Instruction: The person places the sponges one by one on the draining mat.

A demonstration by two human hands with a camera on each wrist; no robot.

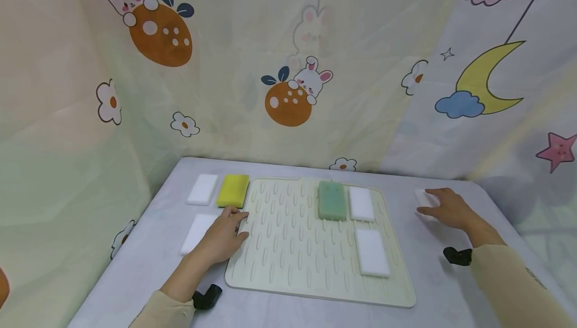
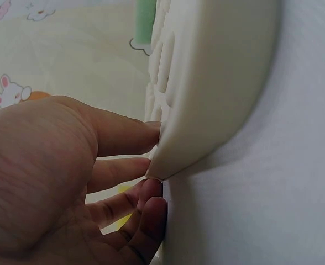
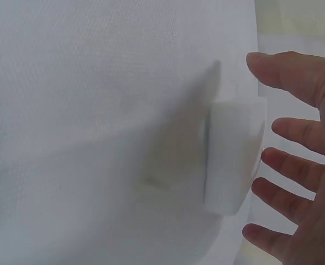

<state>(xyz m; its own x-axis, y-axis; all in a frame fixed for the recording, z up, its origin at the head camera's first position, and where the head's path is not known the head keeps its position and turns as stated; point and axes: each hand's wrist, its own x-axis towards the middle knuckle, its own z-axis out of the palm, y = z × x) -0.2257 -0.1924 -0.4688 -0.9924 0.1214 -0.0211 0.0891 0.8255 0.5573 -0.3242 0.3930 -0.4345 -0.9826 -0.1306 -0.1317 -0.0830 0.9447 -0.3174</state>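
A cream drying mat (image 1: 288,263) with raised oval ridges lies on the table. My left hand (image 1: 221,240) rests at its left edge; in the left wrist view the thumb touches the mat's rim (image 2: 223,83) and the other fingers are loosely bent beside it. To the right of the mat, my right hand (image 1: 451,211) hovers with fingers spread over a white sponge (image 3: 234,157), partly hidden from the head camera. On the mat's right half lie a green sponge (image 1: 332,201) and two white sponges, one at the back (image 1: 361,204) and one in front (image 1: 371,253).
Left of the mat are a yellow sponge (image 1: 233,190) with a dark underside, a white sponge (image 1: 202,189) beside it, and another white sponge (image 1: 196,233) partly behind my left hand. A printed cloth curtain (image 1: 225,92) rises behind the white table (image 1: 135,278).
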